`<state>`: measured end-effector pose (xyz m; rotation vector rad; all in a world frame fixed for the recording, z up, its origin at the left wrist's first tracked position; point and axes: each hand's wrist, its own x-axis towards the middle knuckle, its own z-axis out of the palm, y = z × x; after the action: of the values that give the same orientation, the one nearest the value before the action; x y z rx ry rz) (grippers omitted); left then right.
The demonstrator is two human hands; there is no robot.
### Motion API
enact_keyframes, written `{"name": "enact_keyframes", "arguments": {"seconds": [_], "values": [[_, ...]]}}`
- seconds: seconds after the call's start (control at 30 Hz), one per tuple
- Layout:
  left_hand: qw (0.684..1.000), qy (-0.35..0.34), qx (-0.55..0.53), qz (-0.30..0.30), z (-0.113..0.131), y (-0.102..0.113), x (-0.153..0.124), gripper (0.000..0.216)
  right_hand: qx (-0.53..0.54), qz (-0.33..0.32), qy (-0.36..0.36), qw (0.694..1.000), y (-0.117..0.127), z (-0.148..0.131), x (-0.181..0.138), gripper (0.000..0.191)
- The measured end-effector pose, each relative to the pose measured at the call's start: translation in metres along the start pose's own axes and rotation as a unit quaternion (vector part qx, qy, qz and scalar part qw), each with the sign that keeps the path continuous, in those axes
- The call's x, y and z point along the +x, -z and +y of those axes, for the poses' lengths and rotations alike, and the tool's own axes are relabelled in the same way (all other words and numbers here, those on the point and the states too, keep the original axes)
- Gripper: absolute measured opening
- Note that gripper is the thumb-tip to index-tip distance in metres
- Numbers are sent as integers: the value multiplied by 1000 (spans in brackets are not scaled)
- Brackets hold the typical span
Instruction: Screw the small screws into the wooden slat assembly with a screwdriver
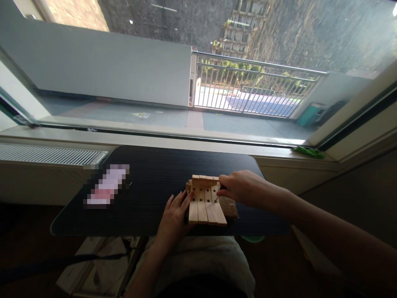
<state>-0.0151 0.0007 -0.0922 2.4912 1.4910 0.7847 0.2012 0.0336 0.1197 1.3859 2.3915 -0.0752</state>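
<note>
A small assembly of pale wooden slats [205, 201] with holes lies near the front edge of a black table [149, 182]. A darker perforated board [230, 207] sticks out under its right side. My left hand [174, 217] rests against the slats' left edge, fingers stretched along the wood. My right hand [236, 187] reaches in from the right, fingers curled at the top right corner of the slats, pinching a small dark thing I cannot make out.
A blurred pink and white patch [107, 185] lies on the table's left part. Behind the table run a window sill [186, 142] and a large window onto a balcony railing [248, 89]. A green cloth [308, 152] lies on the sill at right. A radiator grille [46, 154] sits left.
</note>
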Motion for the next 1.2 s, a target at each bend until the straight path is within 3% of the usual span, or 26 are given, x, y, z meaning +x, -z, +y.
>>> {"name": "enact_keyframes", "arguments": {"seconds": [0.9,1.1,1.2], "values": [[1000,-4,2,3,-1,0,0,86,-10,25,-18,999,4,-2,10,46],[1000,0,3,-6,-1,0,-1,85,7,-16,-56,998,9,2,19,58],[1000,0,-4,-3,-1,0,-1,84,18,-7,-41,999,7,5,18,49]]}}
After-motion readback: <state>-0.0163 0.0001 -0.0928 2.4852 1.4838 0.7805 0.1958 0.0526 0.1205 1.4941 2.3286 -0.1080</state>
